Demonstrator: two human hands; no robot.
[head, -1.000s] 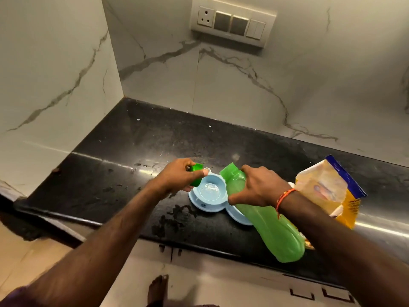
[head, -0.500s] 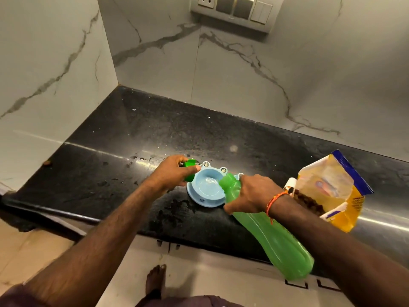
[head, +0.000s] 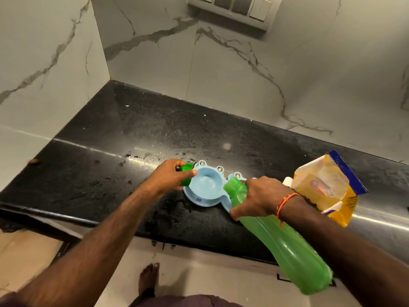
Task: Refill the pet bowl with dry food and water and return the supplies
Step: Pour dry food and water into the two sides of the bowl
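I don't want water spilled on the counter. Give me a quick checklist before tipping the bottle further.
1. Cap off: ok, the left hand holds the green cap.
2. Grip: ok, the right hand grips the green bottle near its neck.
3. Mouth over the blue pet bowl: ok, it sits at the left cup's rim.
4. Water level in the cup: cannot tell.
5. Food bag clear of the pour: ok, it stands to the right.
6. Counter dry: not ok, wet patches lie around the bowl.

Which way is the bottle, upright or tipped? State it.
Tipped: the right hand holds the bottle slanted, mouth down over the bowl; the left hand holds its cap.
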